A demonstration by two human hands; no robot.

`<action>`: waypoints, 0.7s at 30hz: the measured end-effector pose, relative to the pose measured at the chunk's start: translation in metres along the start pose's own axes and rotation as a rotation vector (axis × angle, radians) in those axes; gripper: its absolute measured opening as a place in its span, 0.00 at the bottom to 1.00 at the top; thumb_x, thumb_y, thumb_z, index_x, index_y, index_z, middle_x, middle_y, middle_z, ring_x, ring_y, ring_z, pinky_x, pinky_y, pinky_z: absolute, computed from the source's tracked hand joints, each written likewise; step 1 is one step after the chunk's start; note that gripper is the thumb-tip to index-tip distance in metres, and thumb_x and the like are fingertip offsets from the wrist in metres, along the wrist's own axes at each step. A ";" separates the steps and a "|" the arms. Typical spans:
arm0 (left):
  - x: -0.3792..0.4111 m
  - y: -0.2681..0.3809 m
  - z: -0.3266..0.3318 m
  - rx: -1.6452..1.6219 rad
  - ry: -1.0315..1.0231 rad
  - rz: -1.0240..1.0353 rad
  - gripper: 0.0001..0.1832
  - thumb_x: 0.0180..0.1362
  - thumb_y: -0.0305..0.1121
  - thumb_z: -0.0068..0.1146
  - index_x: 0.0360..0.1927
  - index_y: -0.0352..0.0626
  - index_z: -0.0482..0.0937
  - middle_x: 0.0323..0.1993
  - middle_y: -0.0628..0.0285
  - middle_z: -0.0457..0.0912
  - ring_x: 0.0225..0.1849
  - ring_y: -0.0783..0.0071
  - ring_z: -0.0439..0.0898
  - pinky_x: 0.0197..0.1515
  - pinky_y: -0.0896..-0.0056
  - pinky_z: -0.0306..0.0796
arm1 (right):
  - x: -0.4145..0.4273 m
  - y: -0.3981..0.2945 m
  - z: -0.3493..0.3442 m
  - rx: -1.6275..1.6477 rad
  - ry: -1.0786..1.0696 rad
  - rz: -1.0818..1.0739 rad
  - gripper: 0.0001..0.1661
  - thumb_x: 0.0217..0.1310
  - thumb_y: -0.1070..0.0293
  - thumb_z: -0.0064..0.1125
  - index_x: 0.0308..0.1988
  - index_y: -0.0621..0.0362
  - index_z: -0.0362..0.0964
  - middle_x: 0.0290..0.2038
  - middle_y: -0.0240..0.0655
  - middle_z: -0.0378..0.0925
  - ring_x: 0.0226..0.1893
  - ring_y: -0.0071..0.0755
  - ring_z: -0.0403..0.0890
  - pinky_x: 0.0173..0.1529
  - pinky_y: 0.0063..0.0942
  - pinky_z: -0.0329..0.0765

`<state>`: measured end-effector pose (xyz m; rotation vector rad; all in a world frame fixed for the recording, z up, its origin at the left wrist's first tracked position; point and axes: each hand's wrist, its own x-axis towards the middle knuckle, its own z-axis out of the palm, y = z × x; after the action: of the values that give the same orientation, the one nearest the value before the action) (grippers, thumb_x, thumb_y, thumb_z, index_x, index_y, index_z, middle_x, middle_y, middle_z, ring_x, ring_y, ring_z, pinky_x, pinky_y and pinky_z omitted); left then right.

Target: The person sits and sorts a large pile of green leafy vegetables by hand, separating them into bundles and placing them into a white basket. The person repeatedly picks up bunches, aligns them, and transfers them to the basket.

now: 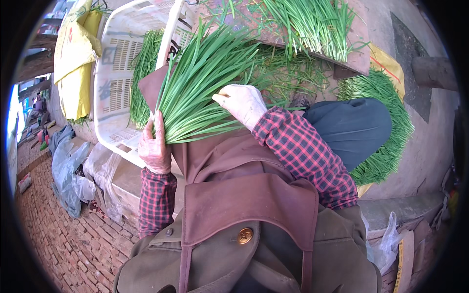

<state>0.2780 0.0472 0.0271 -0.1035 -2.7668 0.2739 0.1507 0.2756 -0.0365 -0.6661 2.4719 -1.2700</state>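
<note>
A loose fan of garlic chives (205, 84) lies across my lap on a brown apron (223, 154), its pale ends towards me and its green tips pointing away. My left hand (155, 146) grips the pale end from the left side, thumb and fingers upright against the stems. Over the right part of the leaves is my right hand (243, 104), with thumb and forefinger bent together. Whether a blade is pinched between them is not clear. Left of the bundle stands a white plastic crate (121, 95) with more chives (144, 80) inside.
Ahead, a low board (361, 47) bears a pile of chives (311, 25); loose trimmings (293, 73) litter the ground below. Beyond my right knee (351, 128) is a large chive heap (388, 146). Yellow sacks (75, 88) stand far left, plastic bags (69, 175) nearer me.
</note>
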 end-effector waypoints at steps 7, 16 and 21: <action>-0.002 0.007 -0.004 -0.017 -0.070 -0.055 0.40 0.43 0.21 0.56 0.66 0.49 0.69 0.47 0.51 0.79 0.41 0.56 0.81 0.39 0.62 0.74 | -0.012 -0.013 -0.008 -0.326 -0.067 -0.151 0.14 0.61 0.55 0.56 0.32 0.55 0.75 0.29 0.38 0.76 0.34 0.43 0.80 0.40 0.40 0.75; 0.001 0.011 -0.006 -0.035 -0.071 -0.078 0.36 0.48 0.23 0.55 0.66 0.49 0.69 0.46 0.53 0.80 0.41 0.58 0.81 0.39 0.63 0.74 | 0.008 -0.008 -0.002 -0.239 -0.003 -0.057 0.18 0.57 0.53 0.61 0.37 0.57 0.76 0.31 0.39 0.77 0.36 0.43 0.80 0.42 0.39 0.75; 0.001 0.011 -0.005 -0.047 -0.075 -0.075 0.37 0.47 0.24 0.56 0.66 0.49 0.69 0.46 0.53 0.80 0.40 0.58 0.81 0.38 0.64 0.74 | 0.016 -0.002 0.004 0.160 0.053 -0.016 0.21 0.55 0.50 0.63 0.38 0.57 0.78 0.34 0.38 0.80 0.38 0.42 0.81 0.43 0.36 0.78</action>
<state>0.2793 0.0587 0.0299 -0.0017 -2.8448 0.1969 0.1393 0.2632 -0.0378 -0.6207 2.3784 -1.4907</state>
